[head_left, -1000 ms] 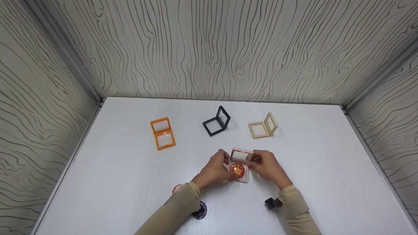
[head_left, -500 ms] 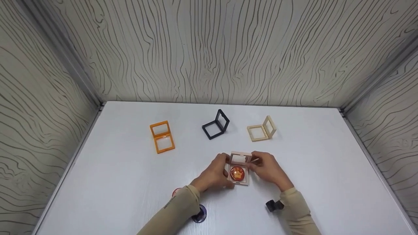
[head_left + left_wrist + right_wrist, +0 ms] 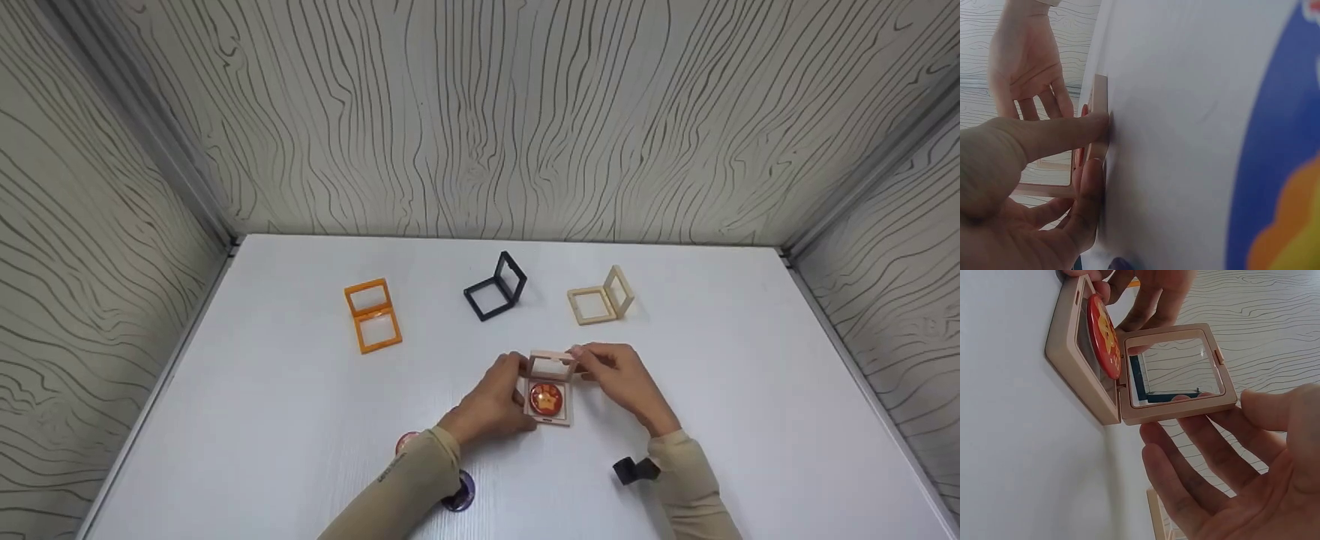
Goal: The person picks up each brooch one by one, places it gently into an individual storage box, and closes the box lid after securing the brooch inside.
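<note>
A pale pink hinged frame case (image 3: pixel 551 420) stands with its clear-windowed lid (image 3: pixel 1229 382) raised. In its base lies a round red badge (image 3: pixel 546 399) with a yellow star on it. My left hand (image 3: pixel 491 397) grips the base from the left side, with the thumb (image 3: pixel 1067 135) along its near edge and fingers on its far side. My right hand (image 3: pixel 622 379) is at the lid's upper right corner. In the right wrist view its thumb (image 3: pixel 1266 408) meets the corner, and the loosely stretched fingers (image 3: pixel 1207 444) touch the lid's side, some tips showing through the window.
Opened frame cases stand farther back: an orange one (image 3: pixel 380 346), a black one (image 3: pixel 480 311) and a cream one (image 3: pixel 577 311). A reddish round badge (image 3: pixel 405 440) and a dark purple one (image 3: pixel 466 496) lie partly under my left sleeve. Patterned panels (image 3: pixel 480 120) surround the white table (image 3: pixel 262 420).
My right hand has shifted from the lower part of the lid's right side to its top corner. My left thumb has come off the badge down to the base's near edge.
</note>
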A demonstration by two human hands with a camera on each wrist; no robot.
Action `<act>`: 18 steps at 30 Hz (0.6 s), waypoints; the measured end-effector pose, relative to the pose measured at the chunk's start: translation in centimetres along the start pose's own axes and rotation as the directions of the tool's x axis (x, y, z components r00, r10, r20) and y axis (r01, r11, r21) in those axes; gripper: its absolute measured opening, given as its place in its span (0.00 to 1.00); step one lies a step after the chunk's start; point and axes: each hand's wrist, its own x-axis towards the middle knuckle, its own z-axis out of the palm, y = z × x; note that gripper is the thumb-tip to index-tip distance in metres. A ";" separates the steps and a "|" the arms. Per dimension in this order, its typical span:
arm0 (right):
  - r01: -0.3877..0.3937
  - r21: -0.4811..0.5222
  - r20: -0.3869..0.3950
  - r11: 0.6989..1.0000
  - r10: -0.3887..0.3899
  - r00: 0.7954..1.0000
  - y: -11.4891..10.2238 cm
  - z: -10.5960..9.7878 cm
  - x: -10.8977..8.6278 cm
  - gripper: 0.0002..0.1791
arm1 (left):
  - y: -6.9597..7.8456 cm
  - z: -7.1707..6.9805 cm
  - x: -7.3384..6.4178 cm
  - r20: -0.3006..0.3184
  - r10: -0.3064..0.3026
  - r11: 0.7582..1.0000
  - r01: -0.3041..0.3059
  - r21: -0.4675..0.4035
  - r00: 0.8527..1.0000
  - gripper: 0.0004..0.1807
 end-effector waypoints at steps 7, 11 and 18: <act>0.023 -0.001 0.045 1.000 -0.023 0.999 0.2 -0.1 0.1 0.18 | 0.1 -0.1 0.0 0.003 -0.024 1.000 0.024 -0.017 1.000 0.43; 0.060 -0.009 0.104 0.998 -0.059 0.993 0.4 -0.3 0.1 0.18 | 0.1 -0.2 -0.1 0.008 -0.012 1.000 0.012 -0.004 1.000 0.44; 0.098 -0.010 0.193 0.995 -0.095 0.977 0.7 -0.9 -0.1 0.16 | 0.1 -0.2 -0.2 0.019 0.014 0.994 -0.016 0.105 1.000 0.46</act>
